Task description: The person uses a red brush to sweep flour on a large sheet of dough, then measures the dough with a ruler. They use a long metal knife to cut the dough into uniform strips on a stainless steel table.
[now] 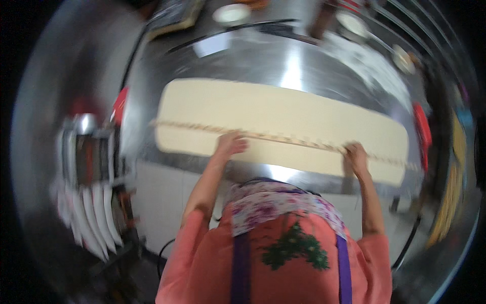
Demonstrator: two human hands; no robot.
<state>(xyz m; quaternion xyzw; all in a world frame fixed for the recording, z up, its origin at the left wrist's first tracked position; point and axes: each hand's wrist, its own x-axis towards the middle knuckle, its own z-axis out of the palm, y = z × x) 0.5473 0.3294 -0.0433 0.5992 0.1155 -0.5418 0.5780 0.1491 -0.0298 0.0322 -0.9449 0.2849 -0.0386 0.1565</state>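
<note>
A long rectangular sheet of pale dough (281, 106) lies across the metal worktop (246, 66). Across its whole length runs a thin, notched wooden stick (290, 140), blurred, its ends reaching past the dough's short sides. My left hand (231, 143) is at the stick left of centre, thumb and fingers around its near edge. Farther right, my right hand (356, 154) pinches the stick with bent fingers. Whether the stick rests on the dough or is lifted slightly above it, I cannot tell.
White flour (368, 64) is spread at the worktop's far right. A white sheet (212, 45) and a thin dark rod (235, 27) lie at the far side, near a white bowl (231, 14). A red object (422, 133) stands at the right edge. Left of the worktop is a metal machine (89, 152).
</note>
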